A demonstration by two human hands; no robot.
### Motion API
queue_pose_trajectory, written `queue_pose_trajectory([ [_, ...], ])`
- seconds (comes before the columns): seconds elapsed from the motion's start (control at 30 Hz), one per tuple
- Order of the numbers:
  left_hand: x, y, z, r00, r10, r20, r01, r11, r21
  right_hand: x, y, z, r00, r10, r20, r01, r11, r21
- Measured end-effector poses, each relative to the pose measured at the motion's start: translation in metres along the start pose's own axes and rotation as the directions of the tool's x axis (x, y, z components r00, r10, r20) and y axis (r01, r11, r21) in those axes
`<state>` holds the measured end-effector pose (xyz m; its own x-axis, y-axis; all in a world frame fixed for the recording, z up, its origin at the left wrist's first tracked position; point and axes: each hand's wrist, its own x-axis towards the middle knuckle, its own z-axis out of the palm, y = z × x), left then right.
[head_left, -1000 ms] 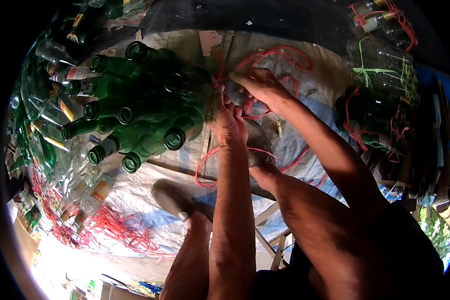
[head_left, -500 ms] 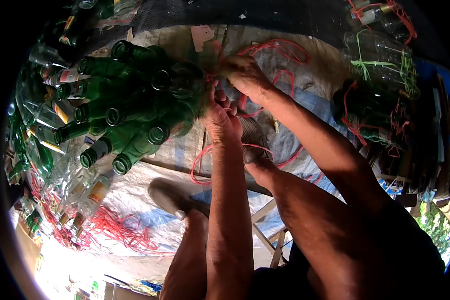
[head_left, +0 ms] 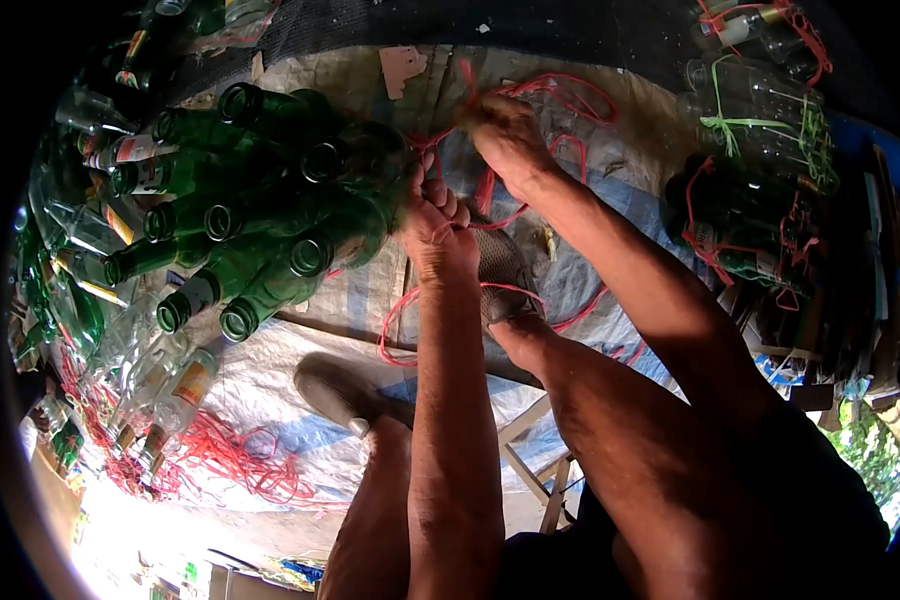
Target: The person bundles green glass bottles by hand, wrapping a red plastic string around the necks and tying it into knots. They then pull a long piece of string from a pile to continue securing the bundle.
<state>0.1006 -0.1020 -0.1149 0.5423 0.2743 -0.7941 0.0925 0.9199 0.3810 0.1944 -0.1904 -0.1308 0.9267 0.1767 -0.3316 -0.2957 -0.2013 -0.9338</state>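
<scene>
Green glass bottles [head_left: 270,200] stand bunched together, necks toward me, on the left of the ground sheet. Against the bundle's right side, my left hand [head_left: 437,218] is closed with curled fingers on the red plastic string [head_left: 485,190], which passes by its fingers. My right hand [head_left: 511,145], also closed, pinches the string a short way above and to the right. A strand stretches between the bundle and this hand, and a loose end sticks up above it. The bottles hide part of my left fingertips.
Loops of red string lie on the sheet [head_left: 610,240] around my shoes. A tangled red string heap [head_left: 240,460] and clear bottles [head_left: 160,380] are at lower left. Tied bundles of clear bottles [head_left: 760,110] and dark bottles [head_left: 745,225] stand at right.
My right hand has moved slightly up and right, drawing a strand away from the bundle. My left hand stays at the bundle, and the bottles have shifted slightly to the left.
</scene>
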Motion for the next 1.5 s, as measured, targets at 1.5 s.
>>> queue_pose_trajectory([
  [1.5, -0.010, -0.006, -0.006, 0.999, 0.033, 0.015, -0.033, 0.999, -0.037, 0.028, -0.035, 0.049, 0.934, 0.316, 0.168, -0.356, 0.779, 0.516],
])
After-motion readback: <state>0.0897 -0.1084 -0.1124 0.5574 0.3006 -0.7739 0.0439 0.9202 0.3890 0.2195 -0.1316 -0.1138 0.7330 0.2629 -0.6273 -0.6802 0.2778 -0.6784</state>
